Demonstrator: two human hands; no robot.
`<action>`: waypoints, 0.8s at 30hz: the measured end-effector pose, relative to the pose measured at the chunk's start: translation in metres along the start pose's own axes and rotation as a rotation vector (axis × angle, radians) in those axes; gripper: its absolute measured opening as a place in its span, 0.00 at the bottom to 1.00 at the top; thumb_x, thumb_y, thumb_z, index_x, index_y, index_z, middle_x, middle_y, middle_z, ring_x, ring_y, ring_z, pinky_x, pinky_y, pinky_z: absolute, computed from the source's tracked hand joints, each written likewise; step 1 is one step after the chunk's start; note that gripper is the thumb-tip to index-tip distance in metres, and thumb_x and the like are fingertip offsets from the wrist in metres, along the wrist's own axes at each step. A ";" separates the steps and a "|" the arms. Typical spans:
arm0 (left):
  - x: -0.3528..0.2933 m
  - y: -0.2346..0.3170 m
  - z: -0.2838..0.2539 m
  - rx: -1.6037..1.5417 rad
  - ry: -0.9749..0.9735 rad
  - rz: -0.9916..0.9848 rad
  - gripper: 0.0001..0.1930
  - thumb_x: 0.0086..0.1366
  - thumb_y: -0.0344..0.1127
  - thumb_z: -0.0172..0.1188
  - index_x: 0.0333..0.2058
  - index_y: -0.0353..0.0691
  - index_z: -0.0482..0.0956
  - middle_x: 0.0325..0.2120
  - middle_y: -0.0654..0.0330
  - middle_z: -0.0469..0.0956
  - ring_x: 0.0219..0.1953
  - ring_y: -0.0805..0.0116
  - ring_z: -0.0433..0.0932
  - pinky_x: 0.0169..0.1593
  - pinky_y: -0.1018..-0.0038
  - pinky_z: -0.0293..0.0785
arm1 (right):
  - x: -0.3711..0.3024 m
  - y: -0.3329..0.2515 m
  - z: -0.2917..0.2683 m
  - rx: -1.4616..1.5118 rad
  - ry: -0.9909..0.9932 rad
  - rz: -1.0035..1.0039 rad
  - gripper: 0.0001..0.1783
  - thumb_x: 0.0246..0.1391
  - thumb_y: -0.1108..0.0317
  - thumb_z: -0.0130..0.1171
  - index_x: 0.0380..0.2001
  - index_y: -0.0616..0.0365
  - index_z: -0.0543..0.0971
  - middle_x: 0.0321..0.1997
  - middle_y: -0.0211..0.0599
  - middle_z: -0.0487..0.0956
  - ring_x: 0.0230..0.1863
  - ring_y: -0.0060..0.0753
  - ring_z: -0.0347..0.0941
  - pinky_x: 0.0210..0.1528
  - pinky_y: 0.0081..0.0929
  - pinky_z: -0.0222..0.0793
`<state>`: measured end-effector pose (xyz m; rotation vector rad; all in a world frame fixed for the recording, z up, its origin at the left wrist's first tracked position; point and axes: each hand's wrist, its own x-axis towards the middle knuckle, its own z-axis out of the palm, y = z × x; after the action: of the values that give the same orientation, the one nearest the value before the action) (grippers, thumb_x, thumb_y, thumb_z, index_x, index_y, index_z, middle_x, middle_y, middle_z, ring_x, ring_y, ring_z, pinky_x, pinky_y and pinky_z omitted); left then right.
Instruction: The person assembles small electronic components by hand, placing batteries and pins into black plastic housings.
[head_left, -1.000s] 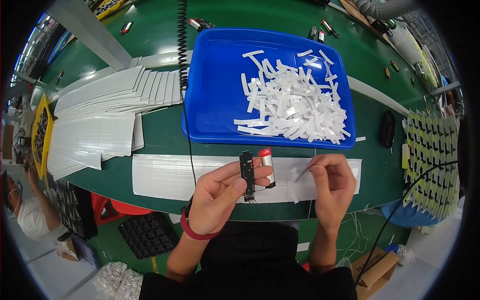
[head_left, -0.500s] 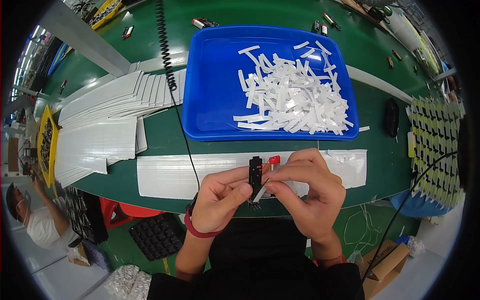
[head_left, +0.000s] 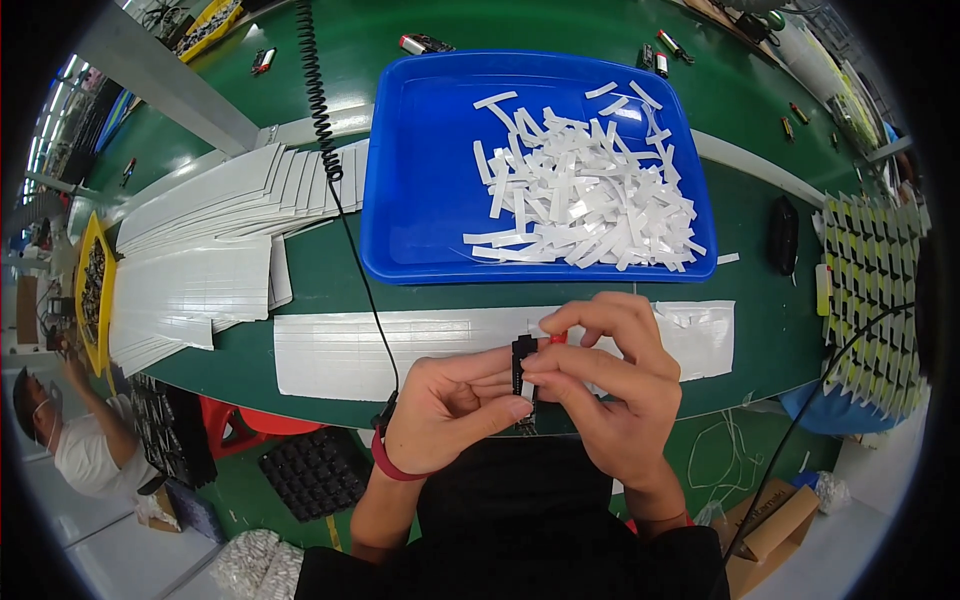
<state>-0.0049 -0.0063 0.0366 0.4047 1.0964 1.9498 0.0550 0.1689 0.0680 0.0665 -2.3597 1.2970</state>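
My left hand (head_left: 438,412), with a red band around its wrist, grips a narrow black circuit board (head_left: 523,352) between thumb and fingers. The board stands nearly upright above the near edge of the bench. My right hand (head_left: 622,385) is closed against the board's right side, thumb and index finger pinched together there. A small red-ended part (head_left: 559,338) shows among the right fingers; most of it is hidden. Under both hands lies a white sheet (head_left: 400,350) marked with strip lines. Past them, a blue tray (head_left: 420,225) holds a heap of white strips (head_left: 590,190).
Stacked white sheets (head_left: 190,280) lie at left, with a coiled black cord (head_left: 318,100) hanging beside them. A black pouch-like object (head_left: 782,236) lies at right, near a rack of yellow-green pieces (head_left: 872,300). Another person (head_left: 95,440) sits at far left. A cardboard box (head_left: 775,525) stands below.
The board has shifted slightly right and turned more edge-on. My right fingers have closed in against it, and the white strip between my hands is now mostly hidden. Small parts on the far belt have moved right.
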 end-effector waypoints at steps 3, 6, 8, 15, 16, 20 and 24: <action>0.000 -0.001 -0.002 0.047 -0.025 0.008 0.20 0.63 0.16 0.56 0.55 0.23 0.71 0.39 0.56 0.80 0.40 0.81 0.75 0.41 0.85 0.70 | 0.001 -0.001 0.001 0.062 0.034 0.081 0.11 0.39 0.80 0.69 0.30 0.57 0.85 0.42 0.35 0.79 0.43 0.35 0.71 0.34 0.26 0.68; 0.001 0.000 0.002 0.052 0.008 0.011 0.19 0.63 0.17 0.56 0.53 0.23 0.72 0.37 0.57 0.80 0.38 0.81 0.75 0.38 0.85 0.70 | 0.001 0.002 0.003 0.074 0.042 0.090 0.10 0.36 0.80 0.68 0.28 0.60 0.85 0.41 0.38 0.78 0.39 0.30 0.68 0.34 0.22 0.64; 0.000 0.002 0.003 0.097 0.001 -0.002 0.18 0.63 0.17 0.56 0.52 0.24 0.73 0.36 0.57 0.80 0.36 0.81 0.75 0.37 0.85 0.69 | 0.000 0.004 0.000 0.051 -0.019 0.074 0.10 0.40 0.80 0.68 0.30 0.61 0.84 0.42 0.40 0.78 0.37 0.27 0.69 0.34 0.20 0.66; -0.003 -0.009 0.006 0.149 0.061 0.126 0.13 0.64 0.20 0.56 0.47 0.23 0.76 0.33 0.51 0.83 0.35 0.73 0.81 0.38 0.81 0.76 | 0.000 -0.001 0.000 0.633 -0.098 0.584 0.08 0.46 0.78 0.66 0.33 0.62 0.82 0.42 0.39 0.78 0.40 0.32 0.73 0.40 0.23 0.69; -0.005 -0.010 0.007 0.149 0.059 0.127 0.13 0.64 0.20 0.56 0.47 0.23 0.76 0.33 0.51 0.83 0.35 0.73 0.81 0.38 0.81 0.76 | -0.002 0.003 -0.001 0.585 -0.101 0.481 0.07 0.47 0.78 0.65 0.32 0.62 0.82 0.42 0.40 0.78 0.39 0.32 0.73 0.41 0.23 0.69; -0.006 -0.004 0.010 0.074 0.120 0.058 0.11 0.67 0.23 0.55 0.44 0.22 0.78 0.36 0.47 0.83 0.37 0.67 0.83 0.41 0.77 0.78 | -0.006 0.000 -0.007 0.272 0.011 0.178 0.07 0.47 0.78 0.66 0.32 0.63 0.82 0.39 0.41 0.80 0.39 0.35 0.75 0.44 0.25 0.68; -0.003 -0.009 0.017 0.124 0.290 0.195 0.12 0.65 0.22 0.56 0.46 0.23 0.78 0.41 0.47 0.82 0.42 0.65 0.82 0.45 0.75 0.78 | -0.014 -0.019 -0.005 0.088 0.065 0.167 0.09 0.44 0.79 0.68 0.32 0.63 0.82 0.37 0.40 0.81 0.38 0.36 0.76 0.42 0.26 0.71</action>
<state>0.0121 0.0033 0.0394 0.3100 1.4128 2.1667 0.0743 0.1598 0.0795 -0.1470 -2.2935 1.4576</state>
